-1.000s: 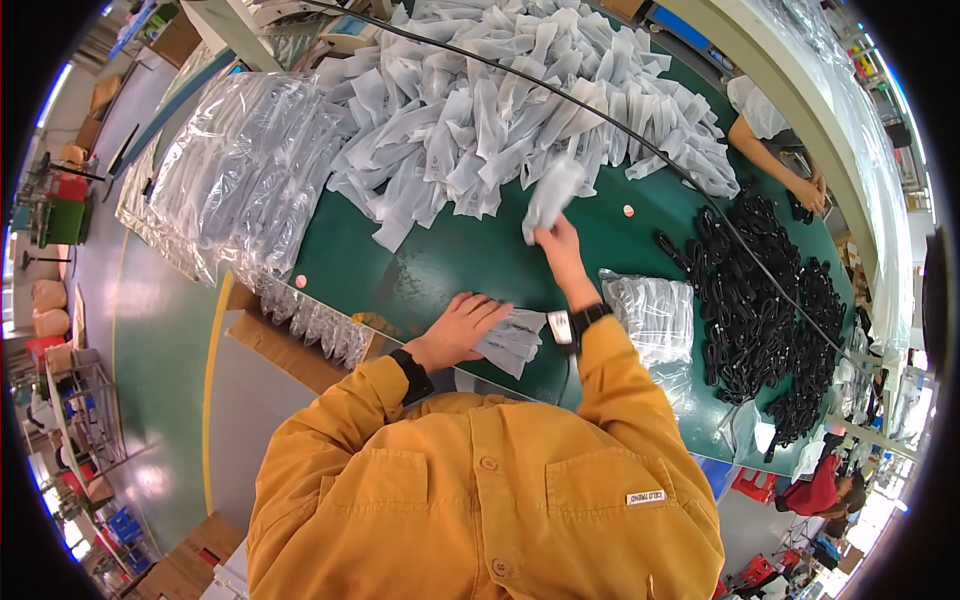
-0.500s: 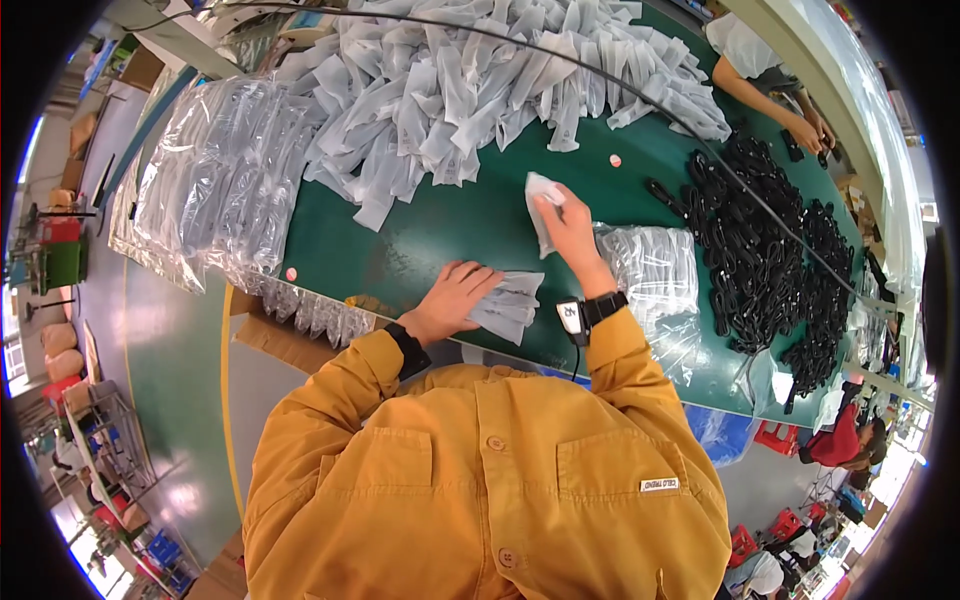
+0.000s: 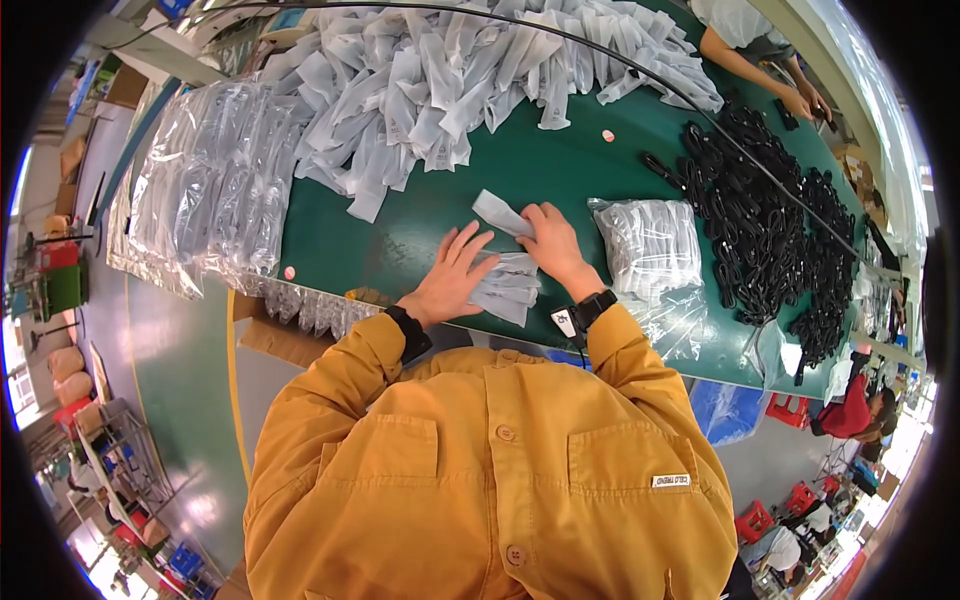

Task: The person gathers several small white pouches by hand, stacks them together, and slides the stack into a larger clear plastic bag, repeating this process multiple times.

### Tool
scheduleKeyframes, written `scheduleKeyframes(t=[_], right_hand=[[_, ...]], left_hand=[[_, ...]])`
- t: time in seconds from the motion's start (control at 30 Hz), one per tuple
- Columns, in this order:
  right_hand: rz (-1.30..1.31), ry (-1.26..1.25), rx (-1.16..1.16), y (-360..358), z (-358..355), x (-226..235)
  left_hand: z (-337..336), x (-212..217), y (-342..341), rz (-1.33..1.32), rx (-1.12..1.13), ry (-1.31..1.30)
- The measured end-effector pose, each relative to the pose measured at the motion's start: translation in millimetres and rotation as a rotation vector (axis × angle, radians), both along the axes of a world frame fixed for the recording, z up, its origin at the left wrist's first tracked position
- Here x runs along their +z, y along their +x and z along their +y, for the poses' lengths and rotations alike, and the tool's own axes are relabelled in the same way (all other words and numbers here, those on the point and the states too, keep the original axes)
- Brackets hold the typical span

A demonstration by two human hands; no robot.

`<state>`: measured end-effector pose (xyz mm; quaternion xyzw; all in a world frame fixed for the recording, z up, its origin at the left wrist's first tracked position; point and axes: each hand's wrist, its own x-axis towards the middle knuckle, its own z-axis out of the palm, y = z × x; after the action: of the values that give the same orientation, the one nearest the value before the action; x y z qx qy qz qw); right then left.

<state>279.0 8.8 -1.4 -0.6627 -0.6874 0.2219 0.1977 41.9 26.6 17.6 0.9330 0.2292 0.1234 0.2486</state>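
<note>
My right hand [image 3: 552, 242] pinches one end of a frosted plastic pouch [image 3: 498, 212], which points up and to the left over the green table [image 3: 420, 235]. Just below it, a small stack of similar pouches [image 3: 507, 288] lies close to the table's front edge. Fingers spread, my left hand [image 3: 452, 277] rests on the left side of that stack. What the pouches contain is hard to make out. Right of my right hand sits a clear bag packed with pouches [image 3: 652, 248].
A large heap of loose frosted pouches [image 3: 430, 90] covers the far side. Big clear bags of pouches [image 3: 215, 180] stand at left. Coiled black cables [image 3: 750, 220] pile up at right, near another person's hands [image 3: 805, 103]. An open carton [image 3: 290, 340] stands below the front edge.
My right hand has come down and left with its pouch, now beside the stack. My left hand has shifted slightly up, its fingers spread wider.
</note>
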Motion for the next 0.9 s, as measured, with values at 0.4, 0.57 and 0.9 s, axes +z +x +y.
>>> scheduleKeyframes(t=[0.4, 0.57, 0.9], right_hand=[[0.006, 0.173, 0.16, -22, -63, 26], [-0.103, 0.143, -0.016, -32, -60, 10], [-0.077, 0.131, -0.099, -31, -63, 8]], left_hand=[[41, -40, 15, -0.128, -0.17, -0.166], [45, -54, 34, -0.362, -0.213, -0.271], [62, -23, 41, -0.141, -0.282, -0.325]])
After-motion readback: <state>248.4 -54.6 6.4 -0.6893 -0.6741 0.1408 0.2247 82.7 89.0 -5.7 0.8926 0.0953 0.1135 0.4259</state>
